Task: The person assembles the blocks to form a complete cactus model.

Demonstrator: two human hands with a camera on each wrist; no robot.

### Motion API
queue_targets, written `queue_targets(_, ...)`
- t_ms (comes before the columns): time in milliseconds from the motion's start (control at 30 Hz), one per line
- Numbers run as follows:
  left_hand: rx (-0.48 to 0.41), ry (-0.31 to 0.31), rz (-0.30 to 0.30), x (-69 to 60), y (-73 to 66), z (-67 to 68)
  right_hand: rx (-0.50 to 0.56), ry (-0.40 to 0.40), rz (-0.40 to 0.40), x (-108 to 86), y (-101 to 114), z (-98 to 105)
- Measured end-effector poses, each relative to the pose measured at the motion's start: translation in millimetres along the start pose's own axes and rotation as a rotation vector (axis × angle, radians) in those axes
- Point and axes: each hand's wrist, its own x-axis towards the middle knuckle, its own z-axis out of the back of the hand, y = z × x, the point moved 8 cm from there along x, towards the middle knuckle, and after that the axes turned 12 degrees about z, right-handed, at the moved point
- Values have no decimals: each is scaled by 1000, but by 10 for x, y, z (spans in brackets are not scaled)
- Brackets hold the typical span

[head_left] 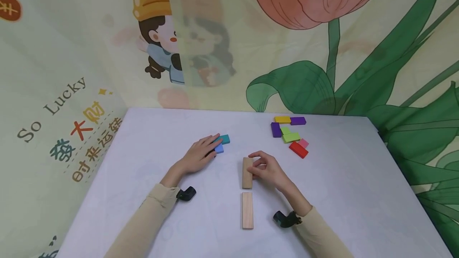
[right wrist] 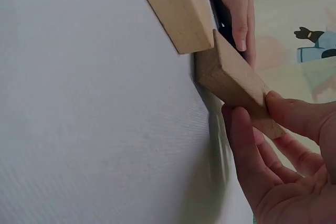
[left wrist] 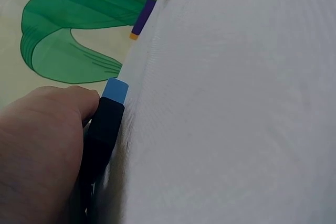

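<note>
My right hand [head_left: 269, 171] pinches a plain wooden block [head_left: 247, 180] between thumb and fingers, at its far end. In the right wrist view, the block's near end is close to a second wooden block [right wrist: 181, 11]. Seen from the head, both lie end to end in a line, a small gap between them. Over several blocks to the left, my left hand [head_left: 196, 155] lies with fingers extended. A teal block [head_left: 225, 139] and a blue block [head_left: 219, 149] stick out past its fingertips. A dark block [left wrist: 103, 135] shows beside the left thumb; the palm hides the rest.
Toward the back right of the white table [head_left: 344, 170] lies a loose group of blocks: yellow [head_left: 282, 120], purple [head_left: 298, 121], light green [head_left: 291, 137], pink [head_left: 303, 143] and red [head_left: 299, 149]. A printed cloth [head_left: 215, 98] hangs behind the table.
</note>
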Motion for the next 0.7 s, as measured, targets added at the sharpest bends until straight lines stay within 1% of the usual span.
queue_targets(133, 0, -1, -2, 1, 6, -2, -25, 22, 25, -13, 10, -25)
queue_targets(233, 3, 0, 0, -1, 12, -13, -72, 14, 51, -23, 13, -16)
queue_targets(333, -3, 9, 7, -13, 14, -40, -116, 5, 60, -43, -10, -19)
queue_targets(467, -2, 22, 18, -21, 17, -53, -149, 11, 42, -56, -51, -33)
queue_targets(700, 0, 15, 16, 7, 9, -6, -163, 15, 22, -29, -41, -28)
